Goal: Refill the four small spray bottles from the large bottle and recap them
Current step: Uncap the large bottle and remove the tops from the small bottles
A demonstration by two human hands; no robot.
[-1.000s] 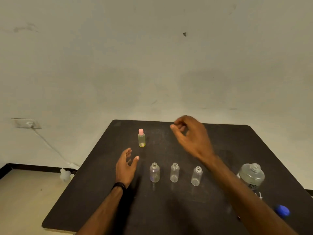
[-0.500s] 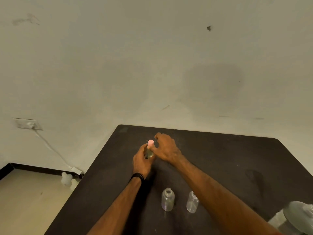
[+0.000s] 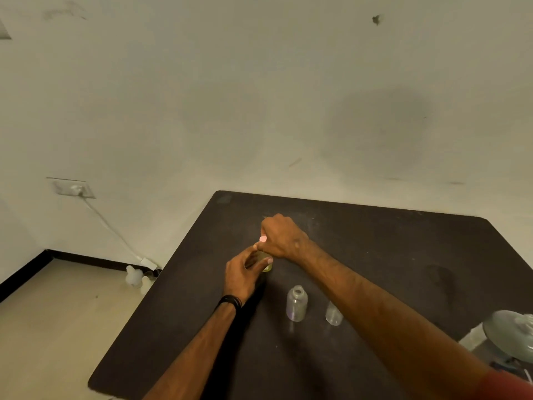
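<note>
A small clear spray bottle of yellow liquid is gripped at its body by the left hand on the dark counter; its pink cap is pinched by the right hand. Two uncapped clear small bottles stand nearer the camera than that bottle.

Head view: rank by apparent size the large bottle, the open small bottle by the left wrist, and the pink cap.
1. Large bottle, biggest even though cut off by the frame edge; it is also nearest the camera, which inflates it.
2. Open small bottle.
3. Pink cap, mostly hidden by the right hand.
</note>
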